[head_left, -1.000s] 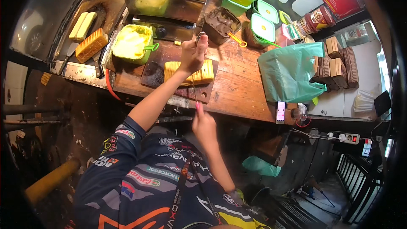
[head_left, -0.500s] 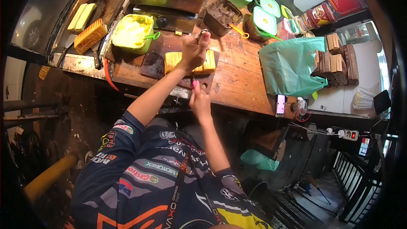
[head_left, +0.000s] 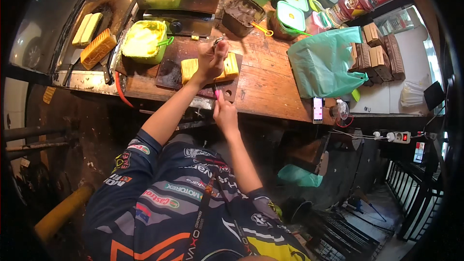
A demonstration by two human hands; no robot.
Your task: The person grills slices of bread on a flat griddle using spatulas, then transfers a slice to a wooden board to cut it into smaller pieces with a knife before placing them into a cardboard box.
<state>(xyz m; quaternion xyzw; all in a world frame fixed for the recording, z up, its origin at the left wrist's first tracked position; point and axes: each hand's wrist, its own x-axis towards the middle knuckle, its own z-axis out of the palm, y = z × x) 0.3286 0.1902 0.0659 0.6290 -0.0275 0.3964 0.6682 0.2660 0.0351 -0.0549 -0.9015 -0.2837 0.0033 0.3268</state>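
A yellow toasted bread loaf [head_left: 232, 66] lies on a dark wooden cutting board [head_left: 166, 73], partly hidden behind my left hand [head_left: 210, 63]. That hand is closed over the loaf's middle, its fingers curled and mostly out of sight. Just below, my right hand [head_left: 226, 114] grips the pink handle of a knife [head_left: 217, 94], whose thin blade points up at the loaf's near side. The blade's tip is hidden under my left hand. Beside the board stands a tub of yellow spread [head_left: 143, 43] with a green-handled spreader.
A griddle [head_left: 108, 12] at the left bears two bread pieces [head_left: 92, 30]. Behind the board are a metal box [head_left: 176, 2] and a chocolate spread tub [head_left: 243, 17]. To the right are lidded green containers [head_left: 291, 15], a green plastic bag [head_left: 321, 63], stacked brown boxes [head_left: 379, 60] and a phone [head_left: 317, 109].
The whole view has shifted slightly, so the table appears a little further left and up. Both hands keep nearly the same place at the loaf, the knife still at its near side.
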